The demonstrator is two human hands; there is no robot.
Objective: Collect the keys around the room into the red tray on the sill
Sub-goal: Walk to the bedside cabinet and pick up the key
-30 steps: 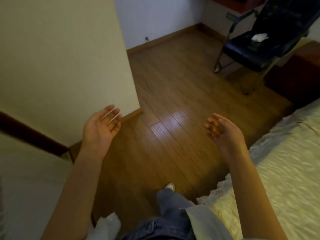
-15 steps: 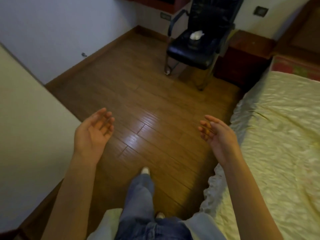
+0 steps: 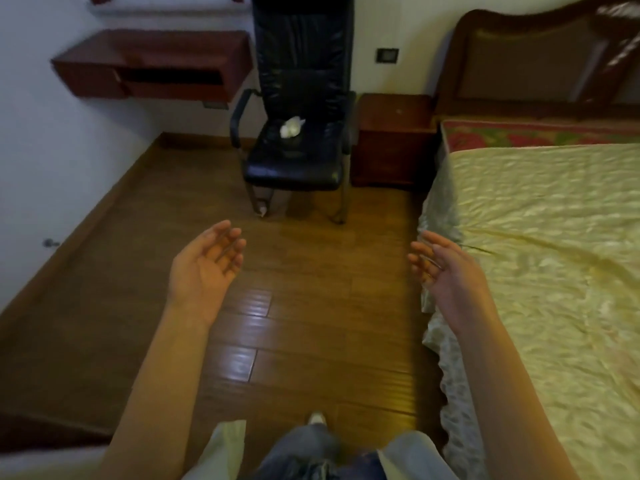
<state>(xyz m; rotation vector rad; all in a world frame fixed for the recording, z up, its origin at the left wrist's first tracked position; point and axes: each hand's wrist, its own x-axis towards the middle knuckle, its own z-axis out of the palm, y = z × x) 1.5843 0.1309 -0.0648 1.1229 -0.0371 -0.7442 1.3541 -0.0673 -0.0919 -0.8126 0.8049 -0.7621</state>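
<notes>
Both hands are raised over the wooden floor [image 3: 304, 258], palms turned inward toward each other and a little upward. The left hand [image 3: 204, 268] has its fingers loosely extended with a slight curl and holds nothing; the right hand [image 3: 446, 271] is likewise relaxed and spread, with nothing in it. The two hands are well apart, with bare floorboards between them.

No key and no red tray can be made out anywhere in this view, so neither their look nor their place can be told. Beyond the hands stands a black chair [image 3: 298, 109] with armrests; on its seat lies a small white crumpled thing [image 3: 292, 127], too small and blurred to identify. Beyond and to the right of the right hand sits a dark wooden nightstand [image 3: 391, 140], just beside the chair and touching the bed's corner. The bed [image 3: 554, 258], under a pale yellow satin cover, runs along the right of the right hand, and the cover's edge lies just behind that hand's fingers. Its carved headboard [image 3: 540, 60] is cut off at the top and right edges. Beyond and to the left of the left hand, a reddish wall-mounted shelf [image 3: 156, 64] shows a dark opening whose contents are hidden in shadow. Below the hands, a jeans-clad leg [image 3: 304, 448] and the tip of a pale shoe show; the rest of the person is cut off
</notes>
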